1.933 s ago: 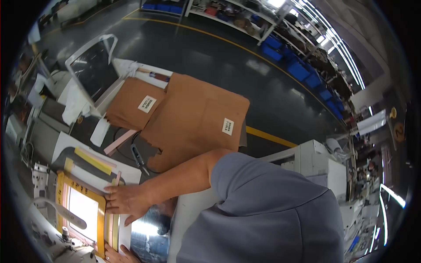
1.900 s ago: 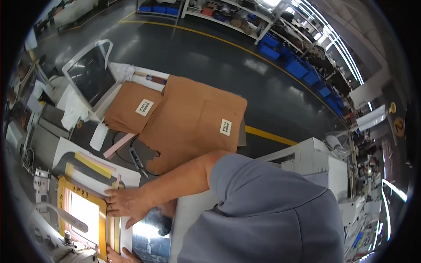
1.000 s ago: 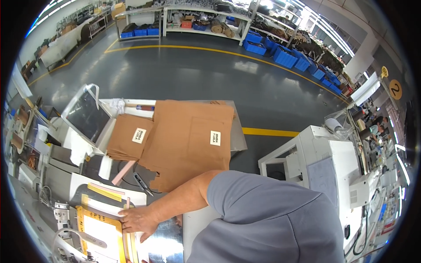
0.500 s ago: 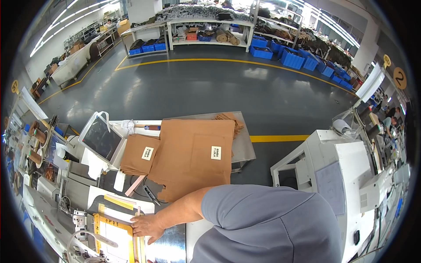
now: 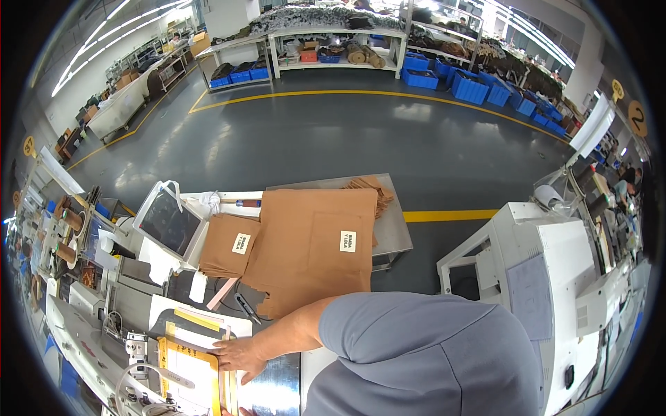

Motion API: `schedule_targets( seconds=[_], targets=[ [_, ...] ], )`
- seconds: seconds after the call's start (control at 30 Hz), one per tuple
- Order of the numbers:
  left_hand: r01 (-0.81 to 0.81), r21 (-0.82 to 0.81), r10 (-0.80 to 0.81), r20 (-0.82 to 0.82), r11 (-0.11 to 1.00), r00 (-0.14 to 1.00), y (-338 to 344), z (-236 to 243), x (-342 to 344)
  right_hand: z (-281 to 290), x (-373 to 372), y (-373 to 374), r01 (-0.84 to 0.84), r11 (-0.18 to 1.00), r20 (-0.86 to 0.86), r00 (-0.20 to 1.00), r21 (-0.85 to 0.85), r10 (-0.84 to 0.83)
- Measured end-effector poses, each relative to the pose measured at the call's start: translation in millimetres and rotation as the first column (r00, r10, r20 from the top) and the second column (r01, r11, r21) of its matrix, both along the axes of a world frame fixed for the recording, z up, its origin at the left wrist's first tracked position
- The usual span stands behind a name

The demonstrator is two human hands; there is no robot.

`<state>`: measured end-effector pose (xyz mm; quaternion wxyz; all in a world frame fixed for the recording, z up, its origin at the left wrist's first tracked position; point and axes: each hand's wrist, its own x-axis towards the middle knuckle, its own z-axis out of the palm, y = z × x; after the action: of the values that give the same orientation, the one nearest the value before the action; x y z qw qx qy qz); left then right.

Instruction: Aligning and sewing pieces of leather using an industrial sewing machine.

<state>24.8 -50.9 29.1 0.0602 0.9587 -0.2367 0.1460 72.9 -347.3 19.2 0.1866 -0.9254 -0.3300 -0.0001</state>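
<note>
My right hand [image 5: 239,357] lies palm down with fingers spread, at the right edge of a yellow-orange frame [image 5: 212,358] around a bright white area. Its fingertips touch the frame's edge beside narrow pale strips [image 5: 227,388]. My left hand [image 5: 244,412] shows only as bits of fingers at the lower edge, close to the strips; what it holds is hidden. The frame lies under the head of a white sewing machine [image 5: 87,347]. A dark plate [image 5: 166,323] with a yellow strip [image 5: 198,319] lies beyond the frame.
Brown fabric panels [image 5: 291,256] with a white label lie ahead, beside a smaller brown stack [image 5: 225,263]. A tilted screen [image 5: 170,225] stands left. Thread snips [image 5: 246,307] and a pink strip [image 5: 220,294] lie near the panels. A white machine [image 5: 548,277] stands right.
The whole view has shifted slightly right. My right hand keeps its place at the frame, and slightly more of the left fingers shows at the lower edge.
</note>
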Motion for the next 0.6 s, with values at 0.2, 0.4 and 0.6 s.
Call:
schedule_targets(
  seconds=[0.2,0.4,0.6],
  targets=[
    [0.046,-0.019,-0.045,0.014,0.999,0.999,-1,2,1,11,-1,8,0.024,0.998,-0.057,0.998,-0.061,-0.027],
    [-0.055,0.101,0.063,-0.077,0.993,0.995,-6,12,-3,22,-6,21,0.135,0.987,-0.089,0.986,-0.082,-0.142],
    [-0.011,0.178,0.001,0.059,0.984,0.998,21,-38,14,25,-7,21,0.168,0.982,-0.106,0.979,-0.086,-0.176]
  ],
)
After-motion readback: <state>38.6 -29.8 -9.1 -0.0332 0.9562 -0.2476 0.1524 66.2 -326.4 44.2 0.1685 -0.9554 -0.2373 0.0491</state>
